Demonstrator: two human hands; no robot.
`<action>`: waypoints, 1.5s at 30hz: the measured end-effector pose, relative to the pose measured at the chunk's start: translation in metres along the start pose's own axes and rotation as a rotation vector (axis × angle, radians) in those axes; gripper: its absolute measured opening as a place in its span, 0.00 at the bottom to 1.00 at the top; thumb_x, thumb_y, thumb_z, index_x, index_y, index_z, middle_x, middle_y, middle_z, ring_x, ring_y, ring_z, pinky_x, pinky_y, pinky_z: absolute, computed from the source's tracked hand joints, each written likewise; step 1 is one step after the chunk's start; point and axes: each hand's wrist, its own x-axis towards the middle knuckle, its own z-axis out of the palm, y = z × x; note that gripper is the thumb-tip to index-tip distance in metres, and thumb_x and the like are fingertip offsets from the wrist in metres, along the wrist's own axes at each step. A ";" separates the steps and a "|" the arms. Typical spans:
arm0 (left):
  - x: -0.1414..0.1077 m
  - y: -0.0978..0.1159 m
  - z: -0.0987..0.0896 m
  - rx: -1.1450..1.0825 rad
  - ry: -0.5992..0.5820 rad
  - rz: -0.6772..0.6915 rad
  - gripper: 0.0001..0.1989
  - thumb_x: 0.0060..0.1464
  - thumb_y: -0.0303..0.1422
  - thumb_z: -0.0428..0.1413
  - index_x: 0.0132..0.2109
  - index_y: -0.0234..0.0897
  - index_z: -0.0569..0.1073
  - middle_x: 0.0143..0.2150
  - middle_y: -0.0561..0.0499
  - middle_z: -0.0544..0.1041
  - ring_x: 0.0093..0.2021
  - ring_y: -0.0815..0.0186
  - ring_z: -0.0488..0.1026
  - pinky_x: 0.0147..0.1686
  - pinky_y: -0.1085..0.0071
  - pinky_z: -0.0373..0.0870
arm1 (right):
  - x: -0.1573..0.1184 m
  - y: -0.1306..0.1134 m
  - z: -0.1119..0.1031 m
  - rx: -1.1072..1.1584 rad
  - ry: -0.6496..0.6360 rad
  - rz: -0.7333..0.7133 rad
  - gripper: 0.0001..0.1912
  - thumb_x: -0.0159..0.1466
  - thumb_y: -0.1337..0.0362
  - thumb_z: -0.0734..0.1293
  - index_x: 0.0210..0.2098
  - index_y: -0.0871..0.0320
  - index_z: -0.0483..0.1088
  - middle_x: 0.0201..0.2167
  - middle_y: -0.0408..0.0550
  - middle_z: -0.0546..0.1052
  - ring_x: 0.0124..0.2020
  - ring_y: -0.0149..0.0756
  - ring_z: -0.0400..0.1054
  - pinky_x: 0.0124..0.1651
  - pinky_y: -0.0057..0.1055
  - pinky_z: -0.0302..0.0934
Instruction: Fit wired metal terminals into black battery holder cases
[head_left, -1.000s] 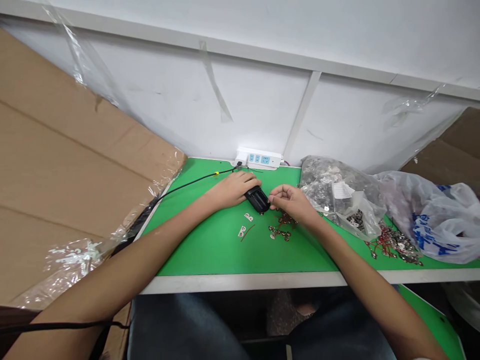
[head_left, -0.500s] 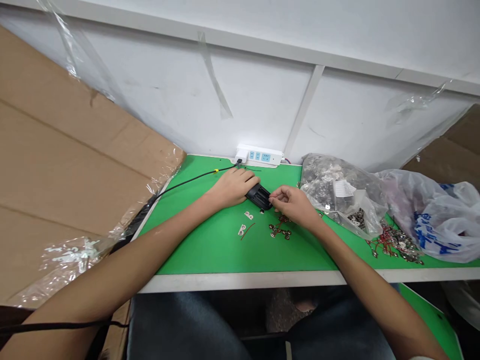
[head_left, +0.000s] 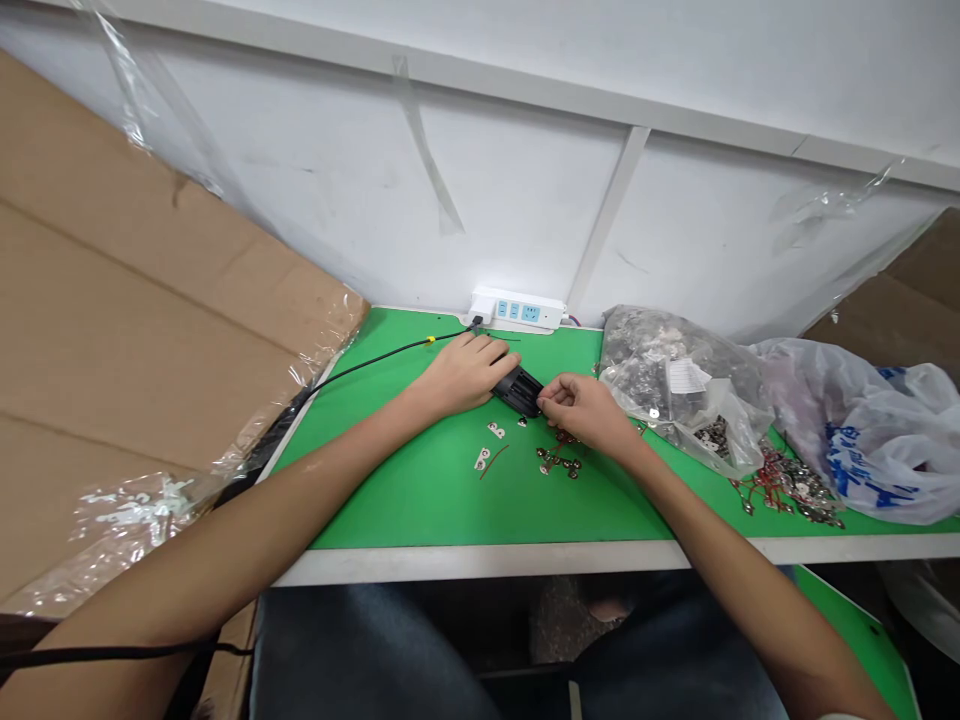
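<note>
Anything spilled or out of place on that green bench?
Possibly: a tangle of metal pieces and red wires lies loose on the bench at right, beside the clear bag. Perhaps spilled: similar-looking metal shows inside that bag. The black case shows no obvious damage.

White panelled wall (head_left: 300,180) behind; green-topped table (head_left: 420,500), pale front edge (head_left: 480,563).

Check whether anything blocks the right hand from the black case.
Nothing visible does: the right hand has its fingertips at the near end of the black case, whose far end the left hand holds. Any pinched part is too small to see.
</note>
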 end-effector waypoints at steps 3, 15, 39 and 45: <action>0.000 0.000 0.000 0.014 0.021 0.014 0.18 0.62 0.25 0.54 0.57 0.36 0.77 0.52 0.37 0.81 0.47 0.49 0.75 0.45 0.55 0.66 | -0.001 -0.002 0.001 -0.011 0.010 -0.009 0.02 0.63 0.68 0.69 0.35 0.57 0.75 0.31 0.44 0.81 0.29 0.35 0.76 0.30 0.28 0.67; 0.000 0.004 0.003 0.153 0.140 0.079 0.15 0.64 0.26 0.54 0.56 0.34 0.77 0.50 0.39 0.82 0.45 0.52 0.76 0.43 0.56 0.67 | -0.003 -0.003 0.005 -0.192 0.102 -0.099 0.02 0.63 0.68 0.69 0.36 0.56 0.73 0.31 0.43 0.80 0.32 0.36 0.74 0.36 0.32 0.63; -0.004 0.002 -0.019 0.106 0.314 -0.155 0.23 0.62 0.32 0.56 0.64 0.37 0.72 0.61 0.36 0.80 0.61 0.44 0.74 0.54 0.49 0.67 | -0.001 -0.002 0.006 0.586 -0.073 -0.051 0.19 0.64 0.49 0.78 0.41 0.55 0.72 0.34 0.43 0.82 0.38 0.35 0.82 0.39 0.27 0.71; 0.001 0.015 -0.032 0.067 0.290 -0.157 0.28 0.67 0.39 0.57 0.71 0.38 0.67 0.71 0.34 0.72 0.70 0.39 0.68 0.59 0.45 0.66 | 0.002 -0.005 0.002 0.957 0.029 0.110 0.23 0.57 0.52 0.84 0.36 0.55 0.69 0.31 0.43 0.82 0.33 0.29 0.81 0.36 0.19 0.74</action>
